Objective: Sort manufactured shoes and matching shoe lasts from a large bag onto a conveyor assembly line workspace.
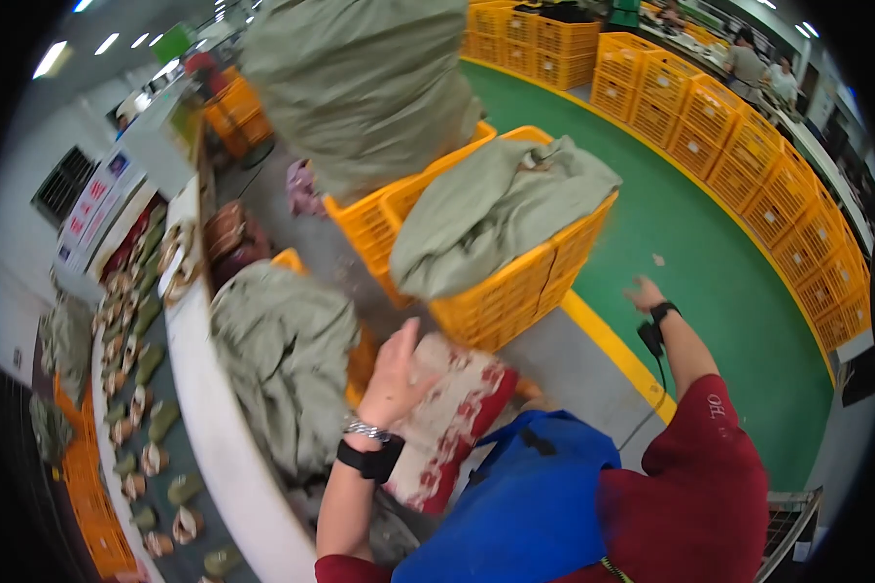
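My left hand (396, 381) is raised with its fingers stretched out and holds nothing. Below and beside it is a cream and red patterned cushion (454, 403); I cannot tell whether the hand touches it. My right hand (646, 294) reaches out to the right over the green floor, its fingers apart and somewhat blurred, with nothing in them. Ahead, between the two hands, a yellow-orange crate (515, 306) is topped by a grey-green cloth (501, 219). A second grey-green cloth (287, 355) lies bunched just left of my left hand.
A conveyor (199, 423) with several green and tan shoe-shaped pieces runs along the left, behind a white edge (238, 476). A bulky grey-green sack (360, 87) rises from another crate (365, 228) ahead. Stacked crates (749, 160) curve along the right; people (746, 66) are beyond.
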### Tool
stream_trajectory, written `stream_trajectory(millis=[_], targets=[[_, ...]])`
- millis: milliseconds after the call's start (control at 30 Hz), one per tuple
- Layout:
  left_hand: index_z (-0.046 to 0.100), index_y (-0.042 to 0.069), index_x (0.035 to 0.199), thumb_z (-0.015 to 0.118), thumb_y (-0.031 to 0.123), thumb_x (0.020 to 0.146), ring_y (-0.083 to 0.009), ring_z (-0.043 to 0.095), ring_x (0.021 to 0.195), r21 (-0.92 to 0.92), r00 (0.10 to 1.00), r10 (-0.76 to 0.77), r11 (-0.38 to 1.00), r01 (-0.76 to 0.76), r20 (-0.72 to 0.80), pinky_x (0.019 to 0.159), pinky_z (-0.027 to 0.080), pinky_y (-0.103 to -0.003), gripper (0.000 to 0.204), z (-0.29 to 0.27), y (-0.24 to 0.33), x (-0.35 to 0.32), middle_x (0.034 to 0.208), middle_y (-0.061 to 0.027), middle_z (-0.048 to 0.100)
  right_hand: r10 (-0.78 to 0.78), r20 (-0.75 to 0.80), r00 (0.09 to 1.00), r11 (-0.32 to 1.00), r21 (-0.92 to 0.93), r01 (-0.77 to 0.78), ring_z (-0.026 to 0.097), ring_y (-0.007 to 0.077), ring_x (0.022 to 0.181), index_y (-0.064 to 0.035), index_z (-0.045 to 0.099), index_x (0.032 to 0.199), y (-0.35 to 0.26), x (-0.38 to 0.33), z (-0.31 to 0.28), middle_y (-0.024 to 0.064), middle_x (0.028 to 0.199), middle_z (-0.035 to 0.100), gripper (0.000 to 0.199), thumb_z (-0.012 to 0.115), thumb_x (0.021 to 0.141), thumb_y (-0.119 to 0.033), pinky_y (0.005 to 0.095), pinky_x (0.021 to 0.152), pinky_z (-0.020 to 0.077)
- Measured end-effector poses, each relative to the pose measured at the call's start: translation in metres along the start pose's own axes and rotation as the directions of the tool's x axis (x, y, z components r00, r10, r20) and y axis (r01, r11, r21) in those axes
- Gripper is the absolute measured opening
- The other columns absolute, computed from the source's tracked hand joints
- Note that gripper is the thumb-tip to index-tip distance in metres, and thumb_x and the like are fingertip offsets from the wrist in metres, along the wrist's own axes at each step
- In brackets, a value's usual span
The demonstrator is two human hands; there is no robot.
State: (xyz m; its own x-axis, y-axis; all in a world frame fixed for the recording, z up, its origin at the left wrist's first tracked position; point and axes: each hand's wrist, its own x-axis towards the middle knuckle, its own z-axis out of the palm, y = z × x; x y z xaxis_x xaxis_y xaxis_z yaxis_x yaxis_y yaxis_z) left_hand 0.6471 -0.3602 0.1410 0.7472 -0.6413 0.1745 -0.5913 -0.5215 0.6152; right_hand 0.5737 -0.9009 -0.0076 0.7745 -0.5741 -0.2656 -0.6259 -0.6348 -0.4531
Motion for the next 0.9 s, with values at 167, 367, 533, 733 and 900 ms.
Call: stream_trajectory(millis=[167,367,533,733,900], targets=[[0.011,0.009,0.138,0.078,0.023,0.058,-0.0445,0.027,0.121,0.171,0.942,-0.234,0.945,0.278,-0.241,0.100,0.026,-0.047,0.105,0.054,-0.080,0.169,0.132,-0.0286,0.027,-0.042,-0.218,0.975,0.982,0.172,0.081,0.040,0.0404,0.117,-0.0074,0.023,0.135,-0.089,0.177,-0.056,0.0307,0.129,0.034,0.101,0.071,0.060,-0.053,0.0411,0.097,0.0351],[0.022,0.007,0.135,0.072,0.038,0.064,-0.0425,0.035,0.118,0.370,0.815,-0.533,0.726,0.579,-0.229,0.096,0.032,-0.045,0.092,0.118,-0.118,0.283,0.131,-0.0242,0.034,0.022,0.279,0.960,0.930,-0.358,0.083,0.041,0.0387,0.117,-0.0237,0.030,0.134,-0.172,0.231,-0.009,0.0260,0.132,0.030,0.090,0.071,0.058,-0.050,0.0433,0.097,0.0356],[0.051,-0.003,0.110,0.046,0.022,0.087,-0.0237,0.057,0.093,-0.977,0.611,-0.774,-0.046,0.208,0.167,0.081,0.046,-0.035,0.034,0.101,-0.163,0.310,0.105,-0.0125,0.059,-0.176,-0.030,0.984,0.961,0.211,0.179,0.057,0.0327,0.092,-0.0050,0.060,0.098,-0.129,0.238,0.016,0.0204,0.092,0.061,0.037,0.062,0.063,-0.017,0.0383,0.078,0.0462],[0.049,0.000,0.115,0.040,0.037,0.088,-0.0314,0.053,0.102,-0.991,0.800,-0.600,-0.099,-0.095,-0.016,0.090,0.044,-0.042,0.047,-0.040,-0.080,0.330,0.113,-0.0174,0.054,-0.230,0.063,0.971,0.473,0.880,0.055,0.044,0.0050,0.068,-0.0067,0.049,0.071,-0.095,0.127,-0.056,-0.0044,0.072,0.049,0.013,0.047,0.063,0.003,0.0204,0.058,0.0356],[0.047,0.003,0.117,0.044,0.037,0.087,-0.0269,0.052,0.103,-0.564,0.661,-0.413,0.826,-0.019,-0.627,0.090,0.043,-0.041,0.046,-0.080,-0.054,0.267,0.113,-0.0147,0.054,-0.481,0.053,0.875,-0.360,0.898,-0.252,0.057,0.0212,0.092,-0.0020,0.051,0.100,-0.165,0.046,-0.145,0.0099,0.097,0.057,0.047,0.048,0.054,0.010,0.0310,0.085,0.0450]])
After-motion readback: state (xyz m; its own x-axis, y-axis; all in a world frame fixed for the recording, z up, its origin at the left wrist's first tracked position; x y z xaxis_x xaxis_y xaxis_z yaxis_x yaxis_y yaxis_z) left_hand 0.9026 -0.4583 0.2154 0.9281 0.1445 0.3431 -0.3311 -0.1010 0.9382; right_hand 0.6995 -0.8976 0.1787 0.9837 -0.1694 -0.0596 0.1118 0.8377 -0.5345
